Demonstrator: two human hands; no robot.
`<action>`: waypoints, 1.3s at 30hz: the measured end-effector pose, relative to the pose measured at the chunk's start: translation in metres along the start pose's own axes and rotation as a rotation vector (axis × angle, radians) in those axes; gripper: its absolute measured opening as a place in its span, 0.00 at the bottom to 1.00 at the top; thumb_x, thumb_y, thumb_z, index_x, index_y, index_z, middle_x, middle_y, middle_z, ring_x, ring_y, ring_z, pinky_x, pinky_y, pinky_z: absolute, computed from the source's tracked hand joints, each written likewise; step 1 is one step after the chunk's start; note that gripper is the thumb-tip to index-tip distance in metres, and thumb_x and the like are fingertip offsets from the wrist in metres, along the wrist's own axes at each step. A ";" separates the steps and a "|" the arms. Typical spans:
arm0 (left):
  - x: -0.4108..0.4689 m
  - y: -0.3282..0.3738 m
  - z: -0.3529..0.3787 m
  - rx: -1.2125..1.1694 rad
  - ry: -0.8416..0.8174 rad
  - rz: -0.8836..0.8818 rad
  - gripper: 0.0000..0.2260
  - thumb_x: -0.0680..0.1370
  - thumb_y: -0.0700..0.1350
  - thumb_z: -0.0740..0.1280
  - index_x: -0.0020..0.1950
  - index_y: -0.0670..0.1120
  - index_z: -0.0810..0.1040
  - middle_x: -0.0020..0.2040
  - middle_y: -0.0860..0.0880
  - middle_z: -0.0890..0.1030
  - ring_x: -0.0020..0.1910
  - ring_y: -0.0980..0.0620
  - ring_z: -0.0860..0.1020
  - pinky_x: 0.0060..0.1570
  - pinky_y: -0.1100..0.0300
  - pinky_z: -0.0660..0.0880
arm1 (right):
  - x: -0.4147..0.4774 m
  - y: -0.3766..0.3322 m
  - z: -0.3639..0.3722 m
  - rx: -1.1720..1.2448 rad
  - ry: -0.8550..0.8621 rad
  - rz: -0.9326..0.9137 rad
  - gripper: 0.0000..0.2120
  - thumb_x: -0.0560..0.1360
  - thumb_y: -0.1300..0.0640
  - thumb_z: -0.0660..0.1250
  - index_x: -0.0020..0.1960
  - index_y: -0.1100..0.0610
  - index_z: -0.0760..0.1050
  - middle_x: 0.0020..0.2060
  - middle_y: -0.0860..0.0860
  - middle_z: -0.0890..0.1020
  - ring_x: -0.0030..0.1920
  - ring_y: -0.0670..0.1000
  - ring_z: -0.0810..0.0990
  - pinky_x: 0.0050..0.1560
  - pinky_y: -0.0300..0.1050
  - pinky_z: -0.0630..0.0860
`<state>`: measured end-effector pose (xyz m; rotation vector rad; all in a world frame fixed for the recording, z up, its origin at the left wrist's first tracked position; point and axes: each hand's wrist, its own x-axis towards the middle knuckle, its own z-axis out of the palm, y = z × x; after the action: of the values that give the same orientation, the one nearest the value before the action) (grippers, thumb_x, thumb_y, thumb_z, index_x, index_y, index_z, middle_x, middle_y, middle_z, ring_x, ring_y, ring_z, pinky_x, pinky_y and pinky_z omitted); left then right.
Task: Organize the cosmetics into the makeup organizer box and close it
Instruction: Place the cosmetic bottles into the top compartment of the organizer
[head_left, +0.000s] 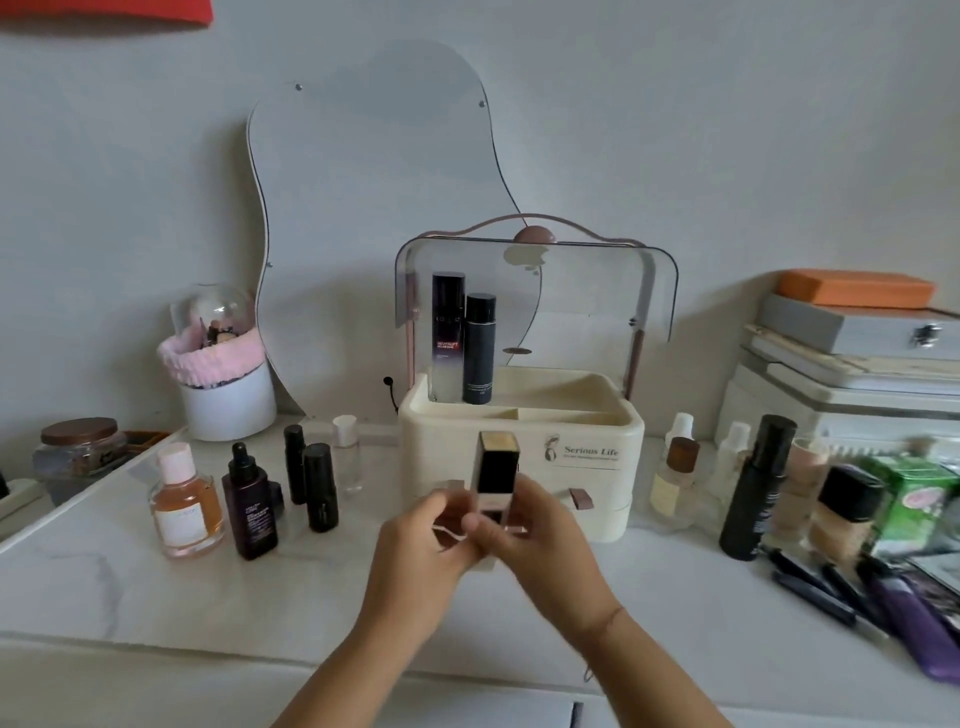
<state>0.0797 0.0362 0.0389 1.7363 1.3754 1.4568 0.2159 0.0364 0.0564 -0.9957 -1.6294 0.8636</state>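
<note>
Grey wall and a wavy mirror (374, 218) back the white marbled desk (156, 587) under our hands. We hold a squarish foundation bottle (497, 467) between them. The right hand (540, 535) curls round its lower half and the left hand (423, 545) pinches near its base, though blur hides the exact finger placement. The bottle stands upright, long axis vertical, with its dark, gold-topped cap uppermost.

Straight ahead, just beyond our knuckles, sits the makeup organizer box (608, 499), its clear lid (587, 301) swung up and back. Its open tray lies higher and farther off than the bottle. We judge the coming move to be a lift over the front wall and then a drop, kept vertical. Both hands are about equally near, but the right has the fuller grip.

Two tall bottles already stand in the far compartment, ahead and slightly left of our hands. The taller bottle (448, 338) reads "REVITALIFT", and the black bottle (479, 348) beside it has print too small to read. The box front reads "Serious Life". More loose cosmetics wait well off to either side of our hands, their labels blurred.
</note>
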 end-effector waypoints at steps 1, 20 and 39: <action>0.005 0.008 0.002 -0.015 0.002 0.025 0.10 0.68 0.45 0.75 0.48 0.53 0.81 0.39 0.55 0.84 0.38 0.61 0.81 0.36 0.71 0.74 | 0.004 -0.009 -0.009 -0.018 -0.005 -0.014 0.12 0.70 0.58 0.73 0.53 0.52 0.79 0.45 0.49 0.85 0.47 0.46 0.83 0.48 0.40 0.79; 0.073 -0.011 0.010 0.463 0.091 0.493 0.19 0.80 0.56 0.55 0.68 0.53 0.72 0.65 0.62 0.72 0.67 0.64 0.66 0.71 0.66 0.47 | 0.206 0.017 -0.101 -0.043 0.068 0.301 0.18 0.69 0.55 0.75 0.56 0.59 0.77 0.51 0.55 0.81 0.52 0.53 0.81 0.51 0.49 0.81; 0.068 -0.009 0.012 0.434 0.098 0.472 0.20 0.79 0.55 0.54 0.69 0.53 0.71 0.66 0.62 0.71 0.69 0.64 0.63 0.74 0.58 0.47 | 0.196 0.015 -0.102 -0.499 0.110 0.273 0.24 0.69 0.53 0.74 0.61 0.56 0.69 0.41 0.46 0.77 0.48 0.52 0.78 0.52 0.48 0.77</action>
<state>0.0820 0.1034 0.0573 2.4234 1.4793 1.5775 0.2855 0.2283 0.1428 -1.6125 -1.6728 0.5687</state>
